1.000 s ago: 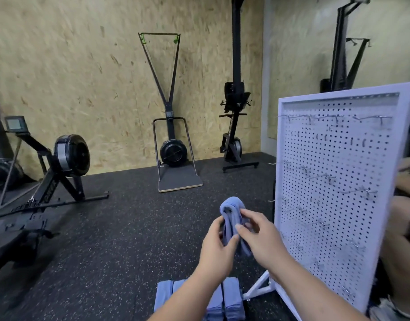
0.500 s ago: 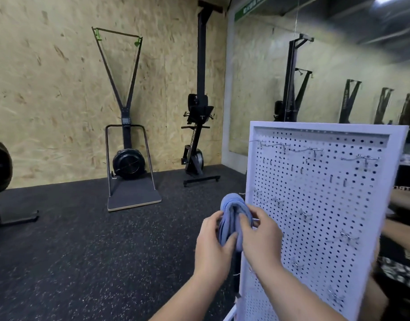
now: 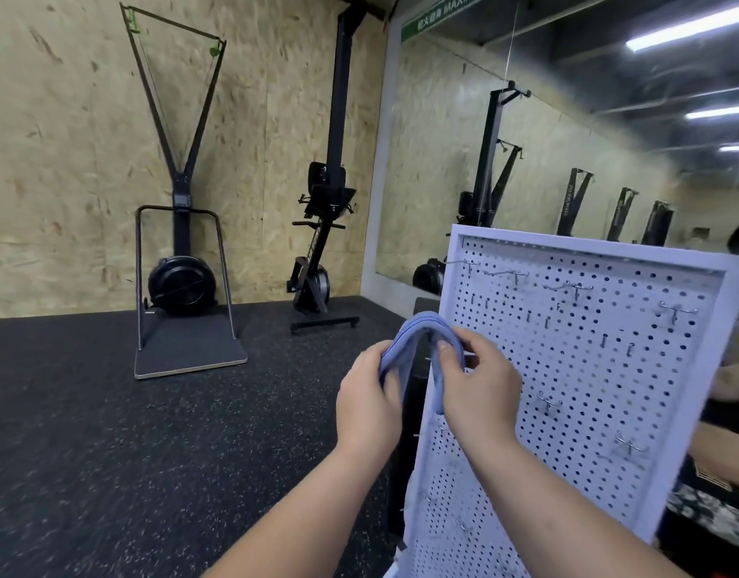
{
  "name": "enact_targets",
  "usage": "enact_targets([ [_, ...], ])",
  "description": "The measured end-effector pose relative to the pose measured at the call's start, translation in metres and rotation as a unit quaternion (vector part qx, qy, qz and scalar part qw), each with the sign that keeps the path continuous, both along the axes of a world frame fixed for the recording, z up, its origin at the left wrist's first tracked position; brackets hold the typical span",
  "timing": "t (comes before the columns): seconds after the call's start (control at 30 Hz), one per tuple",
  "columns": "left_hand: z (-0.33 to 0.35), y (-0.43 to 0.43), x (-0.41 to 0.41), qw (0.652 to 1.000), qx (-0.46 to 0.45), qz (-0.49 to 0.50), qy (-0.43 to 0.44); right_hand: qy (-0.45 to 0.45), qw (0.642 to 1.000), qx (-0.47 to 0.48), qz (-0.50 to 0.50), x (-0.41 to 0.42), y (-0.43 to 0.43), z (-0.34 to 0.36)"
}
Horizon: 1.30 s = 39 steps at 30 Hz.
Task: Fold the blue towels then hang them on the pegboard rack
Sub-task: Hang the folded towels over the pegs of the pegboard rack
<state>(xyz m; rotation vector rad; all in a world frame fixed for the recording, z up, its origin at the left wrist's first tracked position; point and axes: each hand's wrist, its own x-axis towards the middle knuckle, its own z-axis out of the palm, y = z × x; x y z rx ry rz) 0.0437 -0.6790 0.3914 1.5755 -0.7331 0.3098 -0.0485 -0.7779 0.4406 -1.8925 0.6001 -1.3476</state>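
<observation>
Here, both hands are raised at the left edge of the white perforated pegboard rack [image 3: 568,369]. A folded blue cloth towel [image 3: 405,340] is bent into an arch between them.

Left hand [image 3: 368,394]: fingers curled round the towel's left leg.

Right hand [image 3: 480,385]: thumb and fingers pinch the right leg.

The towel's arch sits in front of the board's left frame; contact with any hook cannot be told. Small metal hooks [image 3: 547,400] are scattered across the board face.

Left of the board: black speckled rubber floor [image 3: 109,431], and a black V-frame ski trainer [image 3: 180,260] against the chipboard wall [image 3: 67,139]. Behind the board: a wall mirror [image 3: 568,139].
</observation>
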Motion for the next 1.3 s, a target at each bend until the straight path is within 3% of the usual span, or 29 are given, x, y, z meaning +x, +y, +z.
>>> enact_targets([
  [0.2, 0.049, -0.011, 0.031, 0.999, -0.028, -0.027, -0.024, -0.032, 0.998, -0.051, -0.025, 0.026, -0.003, 0.049],
  [0.47, 0.105, -0.035, 0.062, 0.998, -0.037, -0.035, -0.038, -0.003, 0.989, -0.129, -0.069, 0.059, -0.032, 0.100],
  [0.73, 0.133, -0.070, 0.093, 0.998, 0.011, -0.001, -0.057, 0.057, 0.965, -0.235, -0.100, 0.077, -0.073, 0.123],
  [0.83, 0.133, -0.084, 0.103, 0.998, 0.042, -0.013, -0.047, 0.117, 0.942, -0.280, -0.140, 0.082, -0.085, 0.125],
  [1.0, 0.125, -0.107, 0.113, 0.997, 0.068, -0.014, -0.030, 0.286, 0.847, -0.383, -0.233, 0.095, -0.086, 0.124],
  [1.3, 0.111, -0.121, 0.126, 0.995, 0.081, -0.040, -0.049, 0.282, 0.794, -0.450, -0.297, 0.100, -0.097, 0.093],
])
